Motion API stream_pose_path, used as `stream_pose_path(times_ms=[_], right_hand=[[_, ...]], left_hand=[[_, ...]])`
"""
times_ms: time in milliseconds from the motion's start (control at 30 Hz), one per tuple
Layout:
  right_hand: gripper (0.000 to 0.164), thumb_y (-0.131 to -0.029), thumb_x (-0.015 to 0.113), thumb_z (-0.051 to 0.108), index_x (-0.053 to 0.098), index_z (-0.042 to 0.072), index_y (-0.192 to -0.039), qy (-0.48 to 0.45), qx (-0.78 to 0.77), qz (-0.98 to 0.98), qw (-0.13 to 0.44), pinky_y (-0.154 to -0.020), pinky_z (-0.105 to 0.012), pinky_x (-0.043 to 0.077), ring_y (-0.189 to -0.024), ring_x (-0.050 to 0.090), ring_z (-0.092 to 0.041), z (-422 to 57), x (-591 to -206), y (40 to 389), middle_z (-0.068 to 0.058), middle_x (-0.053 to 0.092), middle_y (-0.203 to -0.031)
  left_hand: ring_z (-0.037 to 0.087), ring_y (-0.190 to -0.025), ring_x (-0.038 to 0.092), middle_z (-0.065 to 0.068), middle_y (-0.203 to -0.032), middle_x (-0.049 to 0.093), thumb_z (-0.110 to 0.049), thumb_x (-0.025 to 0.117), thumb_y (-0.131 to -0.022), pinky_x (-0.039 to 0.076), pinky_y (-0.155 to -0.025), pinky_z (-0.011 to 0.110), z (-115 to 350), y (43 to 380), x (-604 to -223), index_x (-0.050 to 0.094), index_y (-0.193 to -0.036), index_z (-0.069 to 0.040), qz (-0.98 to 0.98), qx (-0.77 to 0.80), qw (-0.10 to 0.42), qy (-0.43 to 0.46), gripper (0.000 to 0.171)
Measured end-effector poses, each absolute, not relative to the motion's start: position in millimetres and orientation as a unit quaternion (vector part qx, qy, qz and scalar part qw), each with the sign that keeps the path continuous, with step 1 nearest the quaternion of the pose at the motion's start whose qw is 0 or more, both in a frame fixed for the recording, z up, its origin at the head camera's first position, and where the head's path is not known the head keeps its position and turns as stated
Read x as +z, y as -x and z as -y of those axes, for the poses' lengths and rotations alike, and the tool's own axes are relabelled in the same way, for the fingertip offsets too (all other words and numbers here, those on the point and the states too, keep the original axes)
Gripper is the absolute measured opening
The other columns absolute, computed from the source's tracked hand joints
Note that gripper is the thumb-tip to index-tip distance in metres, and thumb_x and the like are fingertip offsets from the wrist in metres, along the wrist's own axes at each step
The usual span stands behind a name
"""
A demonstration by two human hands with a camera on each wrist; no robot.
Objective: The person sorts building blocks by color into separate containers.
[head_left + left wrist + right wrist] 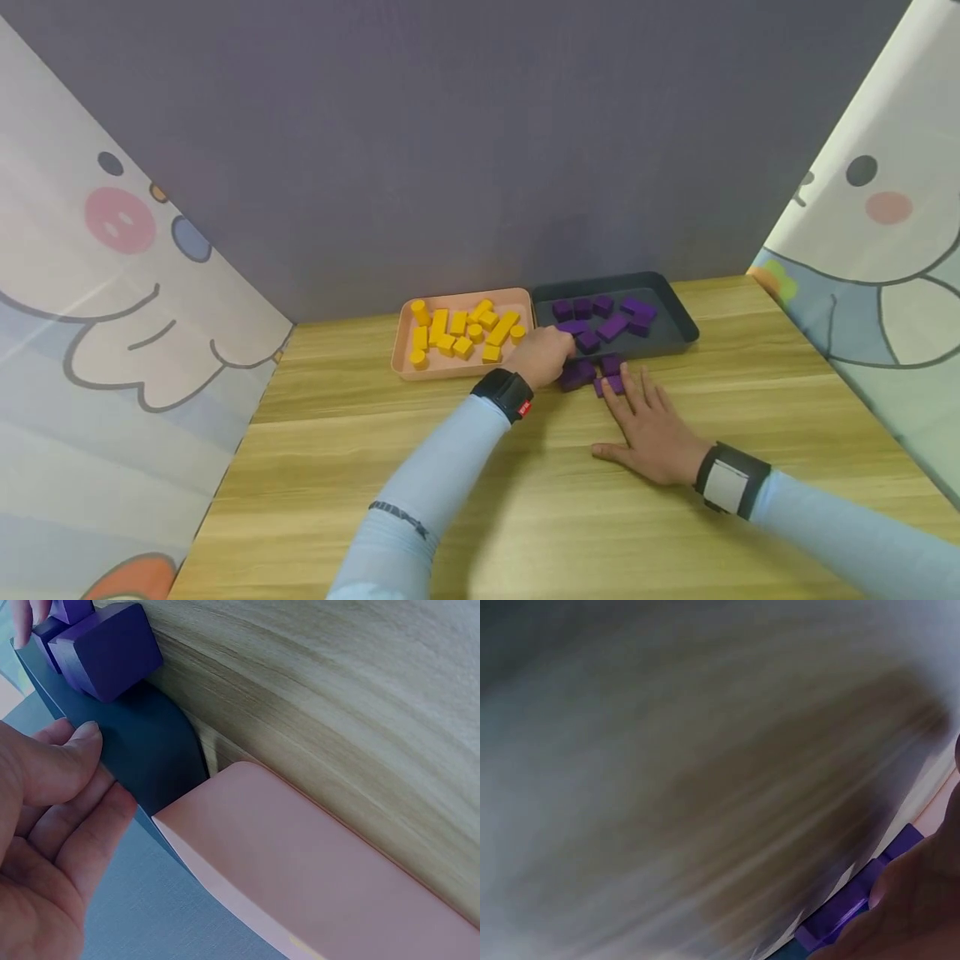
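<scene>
My left hand [542,354] bends over the front left corner of the dark tray [675,333]. In the left wrist view its thumb [86,739] and curled fingers are by the tray's rim; their tips are partly hidden, so I cannot tell whether they pinch anything. A purple block [572,327] lies beside these fingertips in the head view. My right hand [652,433] lies spread on the table, its fingertips at a flat purple block [611,385]. Beside that are a larger purple block [577,375] and a small one [611,364], in front of the dark tray.
Several purple blocks [613,327] lie inside the dark tray. A pink tray [401,354] with several yellow blocks [459,323] adjoins it on the left. Behind both trays rises a grey wall [480,167]. Printed side panels [885,250] flank the wooden table [322,467].
</scene>
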State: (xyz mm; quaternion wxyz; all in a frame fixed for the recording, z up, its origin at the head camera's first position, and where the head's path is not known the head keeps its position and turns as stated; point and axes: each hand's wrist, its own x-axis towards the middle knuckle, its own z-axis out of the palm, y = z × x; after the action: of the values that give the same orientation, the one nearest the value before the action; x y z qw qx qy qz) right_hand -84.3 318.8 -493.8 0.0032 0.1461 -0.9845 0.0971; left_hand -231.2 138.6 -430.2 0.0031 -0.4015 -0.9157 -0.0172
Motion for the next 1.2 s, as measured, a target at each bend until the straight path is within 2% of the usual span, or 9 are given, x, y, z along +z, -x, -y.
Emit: stream_pose_path(times_ms=[167,433,633,733,867,1000,1200], right_hand=[[0.099,-0.087,0.052,0.071,0.021,0.008,-0.157,-0.147,0.100,0.984,0.009,-0.113,-0.072,0.019,-0.150,0.005,-0.051,-318,-492,82,-0.026,0.000,-0.164],[0.101,-0.088,0.050,0.071,0.020,0.002,-0.156,-0.154,0.101,0.983,-0.004,-0.113,-0.070,0.024,-0.150,0.011,-0.048,-316,-491,73,-0.024,0.008,-0.164],[0.093,-0.091,0.055,0.063,0.028,-0.001,-0.153,-0.170,0.098,0.981,0.014,-0.115,-0.063,0.028,-0.147,0.021,-0.049,-316,-491,74,-0.027,0.022,-0.160],[0.081,-0.092,0.062,0.051,0.037,-0.002,-0.149,-0.181,0.104,0.977,0.047,-0.111,-0.058,0.038,-0.139,0.038,-0.048,-316,-490,78,-0.029,0.039,-0.150],[0.066,-0.091,0.069,0.036,0.048,-0.003,-0.140,-0.180,0.118,0.974,0.070,-0.093,-0.047,0.054,-0.110,0.059,-0.033,-315,-487,84,-0.021,0.056,-0.124],[0.055,-0.089,0.072,0.029,0.057,-0.001,-0.134,-0.170,0.131,0.974,0.071,-0.079,-0.041,0.056,-0.091,0.063,-0.021,-313,-484,88,-0.013,0.064,-0.107],[0.040,-0.086,0.071,0.012,0.065,0.001,-0.125,-0.164,0.143,0.973,0.080,-0.074,-0.040,0.058,-0.084,0.067,-0.021,-310,-478,93,-0.011,0.071,-0.096]], left_hand=[[0.011,-0.095,0.070,-0.005,-0.106,0.076,-0.009,0.065,-0.092,0.057,-0.088,0.026,-139,231,-426,0.077,-0.107,-0.021,0.915,-0.019,-0.002,0.404,0.022],[0.011,-0.097,0.069,-0.005,-0.108,0.075,-0.010,0.067,-0.092,0.056,-0.090,0.027,-139,231,-426,0.077,-0.107,-0.022,0.917,-0.017,-0.014,0.398,0.022],[0.011,-0.095,0.069,-0.005,-0.107,0.075,-0.009,0.067,-0.092,0.057,-0.088,0.026,-139,232,-428,0.077,-0.106,-0.022,0.917,-0.021,-0.011,0.398,0.022],[0.011,-0.094,0.069,-0.005,-0.106,0.075,-0.008,0.067,-0.092,0.057,-0.088,0.027,-139,232,-429,0.077,-0.106,-0.021,0.916,-0.023,-0.009,0.400,0.022],[0.010,-0.090,0.069,-0.006,-0.103,0.076,-0.008,0.066,-0.092,0.057,-0.086,0.026,-138,233,-429,0.077,-0.104,-0.021,0.915,-0.023,-0.011,0.402,0.021],[0.009,-0.084,0.067,-0.007,-0.099,0.075,-0.009,0.065,-0.093,0.057,-0.083,0.025,-139,235,-430,0.077,-0.101,-0.022,0.916,-0.020,-0.009,0.402,0.020],[0.008,-0.080,0.064,-0.007,-0.095,0.075,-0.009,0.065,-0.093,0.057,-0.081,0.025,-139,236,-430,0.078,-0.099,-0.022,0.915,-0.022,-0.006,0.402,0.019]])
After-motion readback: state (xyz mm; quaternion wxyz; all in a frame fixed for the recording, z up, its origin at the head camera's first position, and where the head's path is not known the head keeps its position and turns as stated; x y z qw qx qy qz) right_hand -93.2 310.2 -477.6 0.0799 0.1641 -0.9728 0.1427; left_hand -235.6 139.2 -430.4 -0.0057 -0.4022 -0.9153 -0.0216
